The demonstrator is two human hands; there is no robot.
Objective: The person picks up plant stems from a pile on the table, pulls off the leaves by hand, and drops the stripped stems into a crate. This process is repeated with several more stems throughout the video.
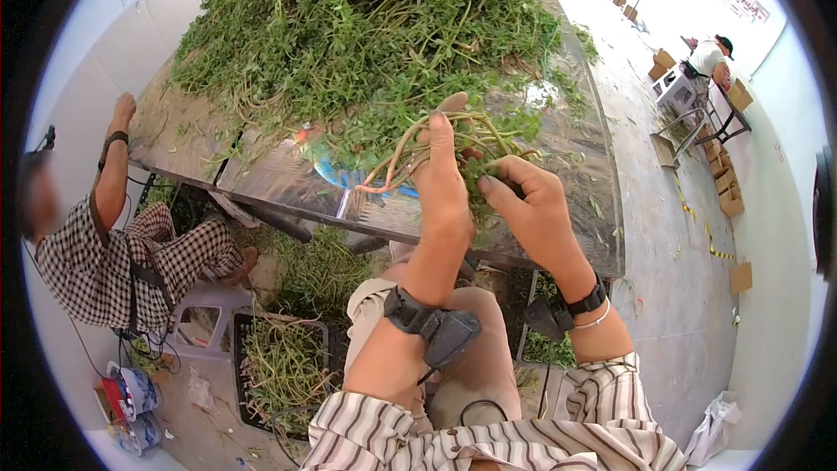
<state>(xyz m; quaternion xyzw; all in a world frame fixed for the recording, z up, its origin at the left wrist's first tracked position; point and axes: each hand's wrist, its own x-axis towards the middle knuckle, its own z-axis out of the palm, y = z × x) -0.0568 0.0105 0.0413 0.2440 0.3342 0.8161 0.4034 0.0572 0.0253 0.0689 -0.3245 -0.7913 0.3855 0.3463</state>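
A loose bunch of leafy green stems [491, 133] lies in my left hand [443, 170], its thumb upright and its fingers partly hidden behind the stems. Pale reddish stem ends stick out to the left of that hand. Just to the right, my right hand [529, 201] pinches leafy greenery at the bunch's lower side between thumb and fingertips. Both hands are above the near edge of the table [575, 209]. Beyond them rises a large heap of the same greens [375, 26], with loose sprigs spread around its foot.
A person in checked clothes [91, 253] sits at the left on a plastic stool [209, 318]. Black crates of stems [283, 371] and leaves [558, 351] stand below the table. Another person [708, 61] works at the far right near cardboard boxes [728, 183].
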